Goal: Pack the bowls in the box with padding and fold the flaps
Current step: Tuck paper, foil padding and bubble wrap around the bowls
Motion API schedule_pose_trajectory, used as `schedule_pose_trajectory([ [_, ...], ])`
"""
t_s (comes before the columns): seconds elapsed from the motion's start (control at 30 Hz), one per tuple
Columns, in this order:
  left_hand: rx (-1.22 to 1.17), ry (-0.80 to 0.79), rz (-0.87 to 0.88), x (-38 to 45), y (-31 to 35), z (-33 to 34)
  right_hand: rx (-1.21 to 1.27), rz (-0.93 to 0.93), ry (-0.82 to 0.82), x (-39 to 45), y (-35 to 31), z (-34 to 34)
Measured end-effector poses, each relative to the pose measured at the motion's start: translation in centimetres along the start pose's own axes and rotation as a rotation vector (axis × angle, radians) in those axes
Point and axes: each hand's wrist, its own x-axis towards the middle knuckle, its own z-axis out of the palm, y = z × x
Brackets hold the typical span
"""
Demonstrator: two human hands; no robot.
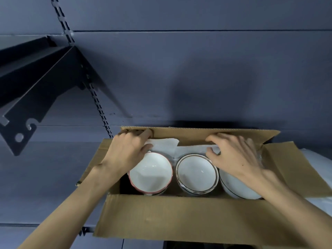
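Open cardboard box [179, 216] containing three white bowls: red-rimmed bowl [150, 174], gold-rimmed bowl [196, 174], black-lined bowl [237, 187]. Left hand [125, 150] and right hand [235, 155], fingers curled, pinch white padding paper [167, 146] along far flap [206, 136].

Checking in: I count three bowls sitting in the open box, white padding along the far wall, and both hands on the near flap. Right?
Not quite. In the head view the left hand and right hand are at the far flap, not the near flap. Three bowls in the open box and white padding along the far wall are correct.

Open cardboard box [179, 216] — three white bowls [196, 174] upright in a row, white padding [165, 145] behind.
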Motion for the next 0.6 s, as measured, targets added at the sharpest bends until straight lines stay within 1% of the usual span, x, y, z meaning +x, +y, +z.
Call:
schedule_pose_trajectory([
  [0.07, -0.002, 0.069, 0.021, -0.5, 0.0, -0.4, -0.043, -0.023, 0.135, -0.7, 0.2, -0.3],
  [0.13, 0.035, 0.090, 0.047, -0.8, -0.2, -0.8, -0.061, -0.055, 0.172, -0.9, 0.3, -0.3],
  [0.23, 0.063, 0.043, 0.012, -0.5, -0.7, -0.8, -0.107, -0.057, 0.067, -0.5, 0.2, 0.4],
  [0.37, 0.124, -0.010, 0.003, 0.0, -0.3, -0.8, -0.135, -0.014, -0.027, 0.3, -0.2, 1.5],
  [0.43, 0.084, 0.013, -0.011, 0.0, -0.5, -0.8, -0.127, 0.001, -0.020, 0.5, 0.0, 1.6],
  [0.53, 0.045, 0.062, -0.054, -0.2, -0.5, -0.9, -0.058, 0.015, 0.039, 0.2, 0.4, 1.0],
  [0.6, 0.038, 0.068, -0.036, -0.4, -0.4, -0.9, -0.037, 0.012, 0.075, -0.2, 0.8, 0.4],
])
